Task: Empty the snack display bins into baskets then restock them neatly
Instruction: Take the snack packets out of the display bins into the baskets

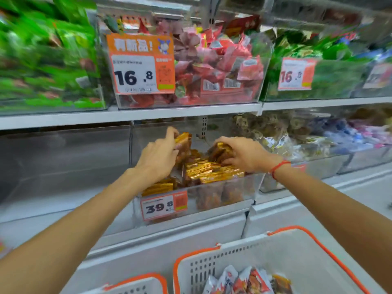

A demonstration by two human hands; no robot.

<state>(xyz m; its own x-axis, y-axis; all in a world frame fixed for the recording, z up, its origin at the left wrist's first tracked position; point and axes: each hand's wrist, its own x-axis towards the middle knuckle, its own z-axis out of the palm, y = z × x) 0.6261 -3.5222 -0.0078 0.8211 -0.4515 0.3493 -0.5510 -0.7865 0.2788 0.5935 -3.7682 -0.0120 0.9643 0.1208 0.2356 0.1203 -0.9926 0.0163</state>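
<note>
Both hands reached into the clear bin (212,200) on the lower shelf, still heaped with gold-edged packets (203,170). The left hand (159,153) clutched a bunch of packets at the far left; the right hand (239,151) closed on another at the far right. Overfull handfuls could have slipped and missed the basket (314,262) below on the right, which already held other packets.

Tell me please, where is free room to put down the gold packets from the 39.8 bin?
The white basket has bare floor behind its few red-white packets. The clear bin left of the 39.8 bin looks empty. Crowded: the 39.8 bin, where left hand and right hand grip gold packets.
</note>
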